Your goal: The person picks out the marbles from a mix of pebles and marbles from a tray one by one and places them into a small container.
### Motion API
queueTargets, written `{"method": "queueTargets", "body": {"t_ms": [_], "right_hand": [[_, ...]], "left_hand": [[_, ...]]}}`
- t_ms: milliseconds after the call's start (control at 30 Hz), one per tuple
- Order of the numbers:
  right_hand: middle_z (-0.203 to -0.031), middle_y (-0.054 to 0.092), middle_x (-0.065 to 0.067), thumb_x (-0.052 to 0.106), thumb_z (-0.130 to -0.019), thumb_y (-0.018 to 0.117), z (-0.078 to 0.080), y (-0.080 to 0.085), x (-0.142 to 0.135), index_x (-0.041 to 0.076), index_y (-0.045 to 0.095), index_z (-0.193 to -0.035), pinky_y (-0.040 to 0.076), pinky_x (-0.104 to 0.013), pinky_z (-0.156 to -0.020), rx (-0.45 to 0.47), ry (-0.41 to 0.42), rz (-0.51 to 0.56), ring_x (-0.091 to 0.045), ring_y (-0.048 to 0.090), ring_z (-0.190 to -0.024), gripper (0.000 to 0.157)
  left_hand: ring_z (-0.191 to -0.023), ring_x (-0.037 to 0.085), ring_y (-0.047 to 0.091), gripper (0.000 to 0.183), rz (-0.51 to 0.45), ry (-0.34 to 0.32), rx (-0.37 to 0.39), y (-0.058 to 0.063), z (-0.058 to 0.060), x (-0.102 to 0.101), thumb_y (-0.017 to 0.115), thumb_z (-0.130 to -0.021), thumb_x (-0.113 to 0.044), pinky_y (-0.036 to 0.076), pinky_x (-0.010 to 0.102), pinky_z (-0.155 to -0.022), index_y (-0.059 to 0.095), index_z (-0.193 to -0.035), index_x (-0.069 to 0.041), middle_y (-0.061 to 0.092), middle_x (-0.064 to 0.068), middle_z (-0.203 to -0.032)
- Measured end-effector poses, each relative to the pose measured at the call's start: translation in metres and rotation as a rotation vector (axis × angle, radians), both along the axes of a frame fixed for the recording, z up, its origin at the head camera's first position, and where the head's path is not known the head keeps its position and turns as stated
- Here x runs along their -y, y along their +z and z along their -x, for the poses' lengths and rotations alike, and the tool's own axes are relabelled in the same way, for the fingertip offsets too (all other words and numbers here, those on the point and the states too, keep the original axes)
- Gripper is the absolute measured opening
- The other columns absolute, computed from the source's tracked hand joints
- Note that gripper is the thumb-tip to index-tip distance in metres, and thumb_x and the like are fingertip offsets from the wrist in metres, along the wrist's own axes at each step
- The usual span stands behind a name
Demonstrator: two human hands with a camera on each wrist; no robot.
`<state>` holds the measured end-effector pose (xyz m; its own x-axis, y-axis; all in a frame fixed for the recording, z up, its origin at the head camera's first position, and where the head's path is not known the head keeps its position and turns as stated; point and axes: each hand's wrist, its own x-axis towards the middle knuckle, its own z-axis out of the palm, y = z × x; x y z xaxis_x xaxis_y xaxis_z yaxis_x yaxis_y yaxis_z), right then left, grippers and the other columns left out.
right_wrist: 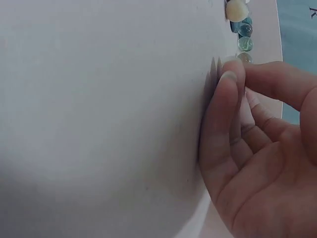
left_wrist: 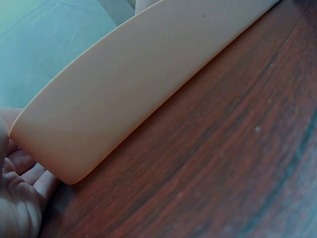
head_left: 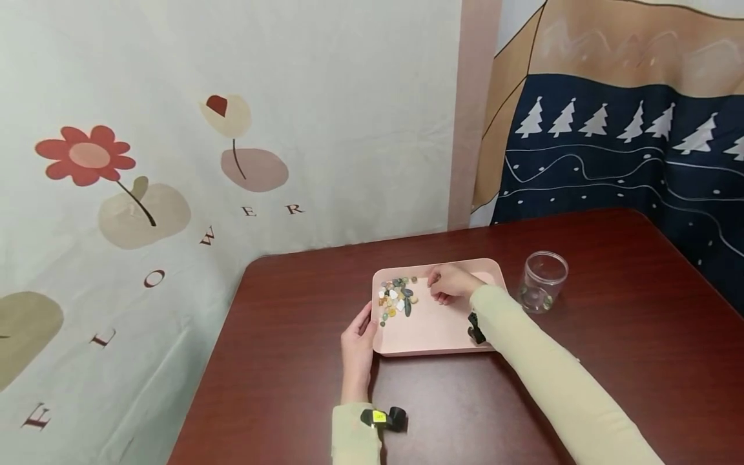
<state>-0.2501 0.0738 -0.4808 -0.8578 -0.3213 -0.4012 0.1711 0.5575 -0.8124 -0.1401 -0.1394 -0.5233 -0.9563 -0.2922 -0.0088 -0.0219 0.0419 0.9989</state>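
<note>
A shallow pink tray lies on the table, with small stones and marbles grouped on its left side. My left hand holds the tray's left edge near the front corner, and the left wrist view shows the hand at the tray's outer wall. Over the tray's far middle is my right hand, fingertips low against its floor. In the right wrist view that hand's fingers lie close together beside a short row of marbles. Nothing shows held between them.
Right of the tray stands a clear jar with a few greenish marbles at its bottom. The dark red wooden table meets a fabric backdrop with printed flowers behind it. Black straps with small devices sit on both sleeves.
</note>
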Motion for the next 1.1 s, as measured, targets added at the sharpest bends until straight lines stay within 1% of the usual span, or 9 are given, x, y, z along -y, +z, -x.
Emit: {"method": "queueTargets", "body": {"t_ms": [133,200,300,467,633,767,900,1100], "right_hand": [[-0.062,0.054,-0.006,0.005,-0.084,0.053,0.001,0.003,0.002,0.002,0.053,-0.084,0.042,-0.022,-0.041,-0.041,0.015,-0.095,-0.013,0.048,-0.046,0.002],[-0.060,0.054,-0.006,0.005,-0.084,0.052,0.001,0.005,0.003,0.003,0.052,-0.079,0.041,-0.022,-0.040,-0.063,0.024,-0.134,-0.013,0.047,-0.045,0.005],[-0.058,0.053,-0.006,0.003,-0.083,0.052,0.003,0.009,0.004,0.003,0.052,-0.076,0.040,-0.022,-0.039,-0.080,0.035,-0.163,-0.013,0.047,-0.044,0.007],[-0.054,0.054,-0.005,0.001,-0.080,0.052,0.005,0.014,0.004,0.003,0.054,-0.071,0.042,-0.022,-0.040,-0.131,0.075,-0.198,-0.013,0.051,-0.043,0.009],[-0.053,0.055,-0.004,0.004,-0.080,0.054,0.005,0.016,0.002,0.004,0.057,-0.067,0.044,-0.024,-0.042,-0.176,0.081,-0.202,-0.014,0.052,-0.043,0.013],[-0.052,0.054,-0.002,0.008,-0.079,0.058,0.002,0.016,0.006,0.006,0.060,-0.067,0.039,-0.023,-0.041,-0.210,0.074,-0.217,-0.012,0.048,-0.044,0.012],[-0.052,0.053,-0.002,0.015,-0.081,0.062,-0.003,0.015,0.010,0.006,0.062,-0.069,0.037,-0.023,-0.042,-0.196,0.066,-0.213,-0.013,0.047,-0.045,0.015],[-0.060,0.059,-0.003,0.022,-0.081,0.065,-0.012,0.011,0.009,0.007,0.063,-0.072,0.044,-0.024,-0.047,-0.163,0.037,-0.182,-0.014,0.053,-0.051,0.017]], "left_hand": [[-0.112,0.015,0.050,0.034,-0.011,-0.008,-0.010,0.001,0.000,-0.002,0.056,-0.087,-0.010,0.043,0.026,-0.088,0.058,-0.120,-0.016,0.054,0.003,-0.123],[-0.112,0.016,0.049,0.034,-0.012,-0.011,-0.015,0.002,0.001,-0.002,0.055,-0.087,-0.010,0.043,0.026,-0.088,0.057,-0.121,-0.015,0.054,0.004,-0.123],[-0.112,0.016,0.050,0.033,-0.014,-0.005,-0.020,0.004,0.003,-0.002,0.056,-0.087,-0.010,0.043,0.026,-0.088,0.058,-0.120,-0.015,0.054,0.004,-0.122],[-0.110,0.014,0.051,0.032,-0.019,0.008,-0.023,0.005,0.007,-0.002,0.057,-0.087,-0.011,0.043,0.024,-0.087,0.059,-0.119,-0.016,0.056,0.000,-0.120],[-0.110,0.012,0.051,0.032,-0.022,0.002,-0.027,0.006,0.009,-0.001,0.057,-0.087,-0.012,0.043,0.023,-0.087,0.059,-0.118,-0.017,0.056,-0.001,-0.120],[-0.111,0.014,0.050,0.033,-0.009,0.001,-0.028,0.007,0.006,0.002,0.057,-0.087,-0.013,0.043,0.025,-0.087,0.058,-0.120,-0.016,0.055,0.001,-0.121],[-0.112,0.015,0.049,0.034,-0.001,0.001,-0.008,0.006,0.001,0.003,0.057,-0.087,-0.015,0.044,0.026,-0.087,0.058,-0.120,-0.017,0.054,0.002,-0.122],[-0.111,0.013,0.050,0.034,0.005,-0.007,0.028,0.002,-0.006,0.002,0.058,-0.087,-0.015,0.044,0.025,-0.086,0.058,-0.120,-0.019,0.055,0.000,-0.122]]}}
